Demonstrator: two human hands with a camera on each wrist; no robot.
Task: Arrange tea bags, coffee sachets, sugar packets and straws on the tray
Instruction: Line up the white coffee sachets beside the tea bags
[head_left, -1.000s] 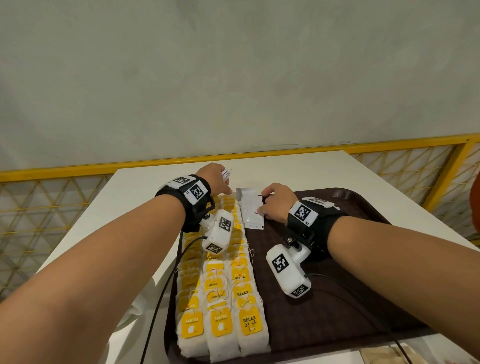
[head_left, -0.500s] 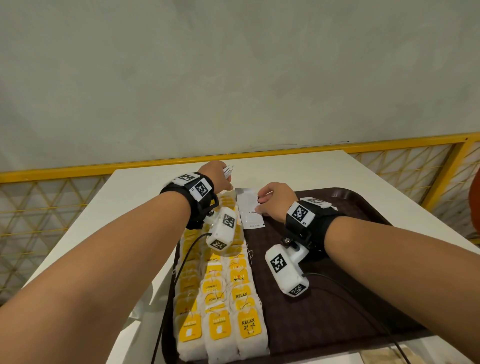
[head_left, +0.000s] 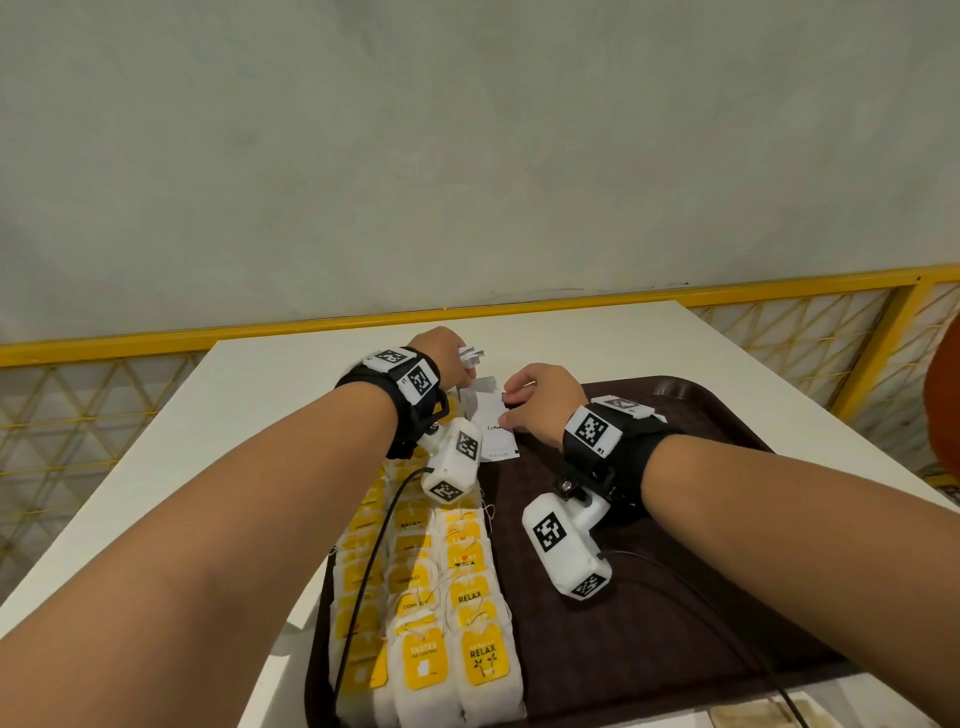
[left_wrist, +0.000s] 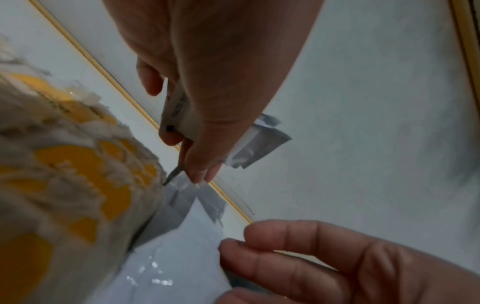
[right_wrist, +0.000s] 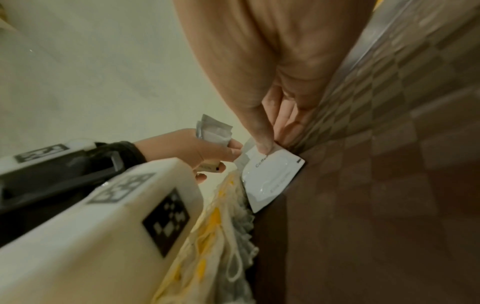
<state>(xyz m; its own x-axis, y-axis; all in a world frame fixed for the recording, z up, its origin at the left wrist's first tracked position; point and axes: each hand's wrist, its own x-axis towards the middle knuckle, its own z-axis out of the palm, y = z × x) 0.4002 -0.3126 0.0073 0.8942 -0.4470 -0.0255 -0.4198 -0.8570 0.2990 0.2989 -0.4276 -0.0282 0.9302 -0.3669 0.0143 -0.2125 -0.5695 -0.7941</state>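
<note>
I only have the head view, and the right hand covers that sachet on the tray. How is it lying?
Observer: The right wrist view shows the coffee sachet lying on the tray against the tea bags. A fingertip of the right hand presses its far end.
Operator: What is the left hand holding?
Observer: The left hand grips a bundle of several sachets, their ends sticking out past the fingers.
</note>
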